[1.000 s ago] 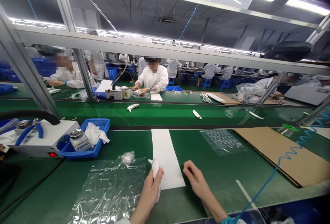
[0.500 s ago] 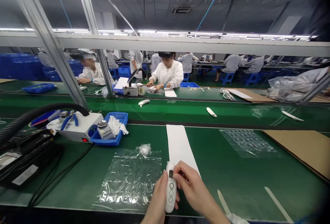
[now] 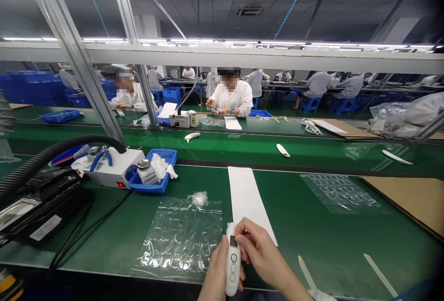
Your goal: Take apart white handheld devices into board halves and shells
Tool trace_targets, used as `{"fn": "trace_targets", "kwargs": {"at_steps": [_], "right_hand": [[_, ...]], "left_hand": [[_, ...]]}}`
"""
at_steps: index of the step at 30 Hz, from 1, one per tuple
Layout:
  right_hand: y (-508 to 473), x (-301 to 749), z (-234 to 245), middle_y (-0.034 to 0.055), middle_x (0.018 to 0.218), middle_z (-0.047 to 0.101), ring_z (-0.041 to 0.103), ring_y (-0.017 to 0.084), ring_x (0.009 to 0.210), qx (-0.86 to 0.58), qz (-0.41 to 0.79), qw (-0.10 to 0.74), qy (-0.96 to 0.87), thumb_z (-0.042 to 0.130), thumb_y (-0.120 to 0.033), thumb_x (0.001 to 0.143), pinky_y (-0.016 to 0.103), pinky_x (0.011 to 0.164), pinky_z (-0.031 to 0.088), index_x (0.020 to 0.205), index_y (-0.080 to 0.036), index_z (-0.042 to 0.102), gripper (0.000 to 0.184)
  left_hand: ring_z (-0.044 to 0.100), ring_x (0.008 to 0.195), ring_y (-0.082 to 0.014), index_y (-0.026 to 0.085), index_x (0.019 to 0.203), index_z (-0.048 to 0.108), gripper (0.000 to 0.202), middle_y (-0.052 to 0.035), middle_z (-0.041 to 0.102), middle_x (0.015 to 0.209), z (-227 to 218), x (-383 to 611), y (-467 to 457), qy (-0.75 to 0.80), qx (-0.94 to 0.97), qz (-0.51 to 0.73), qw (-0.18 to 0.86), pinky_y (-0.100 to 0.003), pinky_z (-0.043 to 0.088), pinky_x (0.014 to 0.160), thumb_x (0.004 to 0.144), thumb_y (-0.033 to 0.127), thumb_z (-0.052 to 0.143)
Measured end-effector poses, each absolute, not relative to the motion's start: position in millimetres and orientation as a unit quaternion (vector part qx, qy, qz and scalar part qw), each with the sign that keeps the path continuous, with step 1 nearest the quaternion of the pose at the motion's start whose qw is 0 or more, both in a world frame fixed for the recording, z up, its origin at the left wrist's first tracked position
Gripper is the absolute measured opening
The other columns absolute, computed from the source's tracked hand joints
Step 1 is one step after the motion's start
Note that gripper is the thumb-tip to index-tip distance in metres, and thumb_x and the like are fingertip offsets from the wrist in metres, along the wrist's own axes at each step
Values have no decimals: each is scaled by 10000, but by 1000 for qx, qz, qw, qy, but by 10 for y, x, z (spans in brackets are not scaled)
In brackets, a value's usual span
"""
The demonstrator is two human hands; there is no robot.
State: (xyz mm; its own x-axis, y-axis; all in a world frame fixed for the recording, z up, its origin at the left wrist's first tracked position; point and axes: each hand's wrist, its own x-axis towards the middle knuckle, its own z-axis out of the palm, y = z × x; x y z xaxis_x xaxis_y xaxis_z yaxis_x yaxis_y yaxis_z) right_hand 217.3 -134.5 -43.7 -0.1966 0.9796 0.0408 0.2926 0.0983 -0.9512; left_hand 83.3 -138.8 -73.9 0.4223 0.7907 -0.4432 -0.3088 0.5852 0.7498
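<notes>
The left hand [image 3: 217, 273] is wrapped around the lower body of a slim white handheld device [image 3: 232, 259], holding it upright just above the near edge of the green bench [image 3: 312, 227]; its face with a small dark window and round buttons is turned to the camera. The right hand [image 3: 258, 252] is pinched at the device's top beside the window, finger and thumb together on something too small to make out, possibly a film or sticker.

The hold is low on the body while the work is at the top, so a hard press or pull there could tip the device out of the left palm and drop it over the near edge; a slip of the right fingertips could smudge or scratch the window.

Just to the left lies a clear plastic sheet [image 3: 180, 238], and just beyond the hands a white paper strip [image 3: 248, 197]; a sweeping wrist could drag either off its place. Thin white strips [image 3: 305, 271] lie near right; farther left a blue tray [image 3: 156, 171] sits well apart.
</notes>
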Motion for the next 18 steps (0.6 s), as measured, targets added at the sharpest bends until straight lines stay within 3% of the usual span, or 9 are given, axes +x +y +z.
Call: {"fn": "trace_targets", "kwargs": {"at_steps": [13, 18], "right_hand": [[-1364, 2184, -457, -63, 564, 452, 447, 106, 487, -502, 457, 390, -622, 420, -320, 951, 216, 482, 363, 795, -209, 455, 194], [-1362, 2152, -472, -48, 600, 491, 486, 108, 515, -503, 466, 402, -607, 468, -349, 931, 219, 501, 383, 798, -205, 469, 197]], "left_hand": [[487, 398, -99, 131, 791, 577, 685, 8, 567, 482, -732, 853, -1427, 438, 295, 347, 775, -208, 389, 418, 687, 794, 441], [449, 387, -83, 142, 941, 542, 624, 59, 504, 480, -760, 881, -1426, 444, 395, 370, 714, -174, 356, 368, 718, 723, 512]]}}
